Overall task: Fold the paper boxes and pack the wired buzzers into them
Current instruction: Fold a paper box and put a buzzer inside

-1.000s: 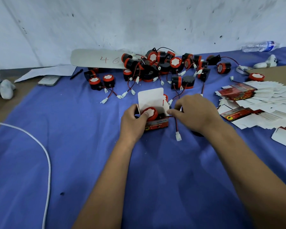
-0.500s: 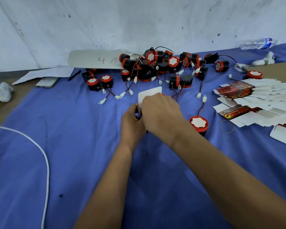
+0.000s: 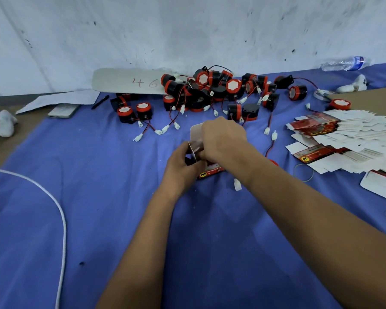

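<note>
A small red-and-white paper box (image 3: 212, 170) stands on the blue cloth at the centre, its white lid flap (image 3: 196, 131) still raised. My left hand (image 3: 183, 166) grips its left side and pinches a side flap. My right hand (image 3: 223, 139) lies over the box's open top with fingers curled down onto it, hiding the buzzer inside. A white connector (image 3: 237, 184) on a wire hangs out at the box's right. A heap of red-and-black wired buzzers (image 3: 218, 90) lies behind. Flat unfolded boxes (image 3: 343, 139) are fanned out at the right.
A white cable (image 3: 60, 215) curves over the cloth at the left. A phone (image 3: 64, 110), a pen (image 3: 100, 101) and papers lie at the back left. A plastic bottle (image 3: 345, 63) lies by the wall at the back right. A rubber band (image 3: 303, 172) lies near the flat boxes.
My right hand moved from the wire at the box's right to over the box's top, covering the buzzer. The left hand stayed on the box's left side.
</note>
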Available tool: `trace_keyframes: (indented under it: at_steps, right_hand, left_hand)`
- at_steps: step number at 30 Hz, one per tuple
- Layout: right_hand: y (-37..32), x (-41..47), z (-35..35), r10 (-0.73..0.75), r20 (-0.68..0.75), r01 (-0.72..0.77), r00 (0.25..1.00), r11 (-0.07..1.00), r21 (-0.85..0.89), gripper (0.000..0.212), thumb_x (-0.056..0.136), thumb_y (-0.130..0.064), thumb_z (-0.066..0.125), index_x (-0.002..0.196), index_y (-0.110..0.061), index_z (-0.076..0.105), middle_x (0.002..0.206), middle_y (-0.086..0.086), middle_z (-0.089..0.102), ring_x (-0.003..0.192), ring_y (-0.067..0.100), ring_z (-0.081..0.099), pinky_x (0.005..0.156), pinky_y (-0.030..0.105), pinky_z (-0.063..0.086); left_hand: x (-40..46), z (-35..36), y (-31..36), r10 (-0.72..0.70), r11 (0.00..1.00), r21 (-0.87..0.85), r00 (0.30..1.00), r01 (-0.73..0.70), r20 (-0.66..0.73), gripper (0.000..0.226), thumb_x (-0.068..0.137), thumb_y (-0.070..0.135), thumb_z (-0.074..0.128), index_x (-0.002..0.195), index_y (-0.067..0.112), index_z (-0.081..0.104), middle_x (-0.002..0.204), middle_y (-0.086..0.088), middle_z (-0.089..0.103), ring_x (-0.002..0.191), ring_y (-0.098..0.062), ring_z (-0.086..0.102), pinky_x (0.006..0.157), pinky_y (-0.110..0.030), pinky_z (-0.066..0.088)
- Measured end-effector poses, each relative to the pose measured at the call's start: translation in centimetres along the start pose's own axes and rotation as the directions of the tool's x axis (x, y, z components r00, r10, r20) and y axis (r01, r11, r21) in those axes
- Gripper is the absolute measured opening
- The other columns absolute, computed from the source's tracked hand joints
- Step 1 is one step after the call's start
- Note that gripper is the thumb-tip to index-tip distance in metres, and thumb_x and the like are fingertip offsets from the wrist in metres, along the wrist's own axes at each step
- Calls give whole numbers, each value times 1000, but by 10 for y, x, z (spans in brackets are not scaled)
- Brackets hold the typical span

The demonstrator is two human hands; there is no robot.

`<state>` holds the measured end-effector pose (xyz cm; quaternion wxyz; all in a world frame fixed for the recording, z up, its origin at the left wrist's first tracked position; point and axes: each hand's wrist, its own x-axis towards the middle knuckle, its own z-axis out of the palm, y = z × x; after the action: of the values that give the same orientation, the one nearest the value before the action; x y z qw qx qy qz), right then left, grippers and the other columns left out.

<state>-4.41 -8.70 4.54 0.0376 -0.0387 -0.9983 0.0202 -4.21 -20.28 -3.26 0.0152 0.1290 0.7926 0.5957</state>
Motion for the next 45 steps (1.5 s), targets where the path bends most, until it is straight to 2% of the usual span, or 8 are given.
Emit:
trace_keyframes:
  at_steps: [4, 10, 18, 23, 26, 31, 40, 45]
  right_hand:
    - [4, 1, 1, -78, -46, 68, 996, 981, -183, 36, 92, -33, 62, 70, -21, 36, 70, 2, 39, 58, 20, 38, 52, 30, 34]
    - [4, -1, -12, -78, 98, 100, 992, 964, -248, 30, 92, -23, 59, 71, -23, 38, 74, 0, 47, 60, 19, 41, 62, 36, 40]
    - [15, -10, -33, -155, 272, 193, 950, 974, -117, 23, 95, -13, 58, 75, -14, 48, 61, 2, 54, 53, 15, 56, 61, 32, 55]
    - [33, -12, -35, -119, -34, 119, 992, 993, 17, 41, 76, 11, 56, 58, -15, 30, 57, 9, 27, 50, 20, 21, 44, 29, 25]
    - [28, -14, -24, -49, -157, 73, 986, 986, 148, 14, 79, 8, 59, 78, -5, 63, 81, 17, 62, 67, 29, 54, 61, 39, 53]
    - [14, -21, 5, -20, -191, 46, 981, 990, 134, 28, 85, 0, 64, 111, -9, 70, 109, 15, 67, 98, 31, 63, 73, 37, 54]
    - [8, -24, 31, -17, -263, 39, 965, 996, 78, 22, 93, -9, 55, 100, -20, 72, 92, 5, 68, 84, 26, 63, 62, 33, 40]
    - [8, -19, 27, -109, -203, 129, 973, 988, 90, 15, 95, -13, 54, 101, -13, 68, 102, 10, 66, 109, 28, 54, 79, 37, 49]
  left_hand:
    - [-3, 6, 6, -54, 997, -48, 999, 54, 2, 29, 67, 16, 53, 93, 22, 66, 98, -16, 70, 80, -24, 61, 70, -40, 50]
    - [-8, 21, 5, -39, 999, 4, 993, 40, -109, 24, 86, 36, 44, 92, 24, 64, 95, 1, 72, 97, -27, 67, 88, -55, 56]
    - [3, 22, 0, -45, 999, 2, 990, 46, -133, 13, 94, 16, 65, 102, 25, 69, 97, 6, 73, 92, -20, 69, 81, -39, 61]
    - [8, 22, 0, -71, 997, -52, 987, 64, -146, 15, 90, 20, 76, 104, 21, 71, 94, 11, 72, 80, -3, 66, 57, -7, 47]
    - [9, 21, -1, -62, 998, -37, 988, 57, -144, 14, 91, 13, 71, 103, 20, 71, 90, 9, 71, 76, -2, 65, 57, -10, 49]
    - [10, 22, -1, -15, 999, -49, 990, 8, -138, 12, 94, 9, 69, 94, 21, 70, 86, 7, 70, 81, -7, 67, 66, -18, 53]
    - [5, 17, -2, 4, 994, -112, 997, -12, -76, 23, 96, 8, 65, 80, 24, 62, 70, 6, 66, 59, -8, 62, 57, -25, 51]
    - [4, 18, 4, 1, 997, -78, 997, -7, -76, 36, 93, -4, 57, 72, 25, 54, 62, 9, 58, 53, -4, 53, 49, -17, 43]
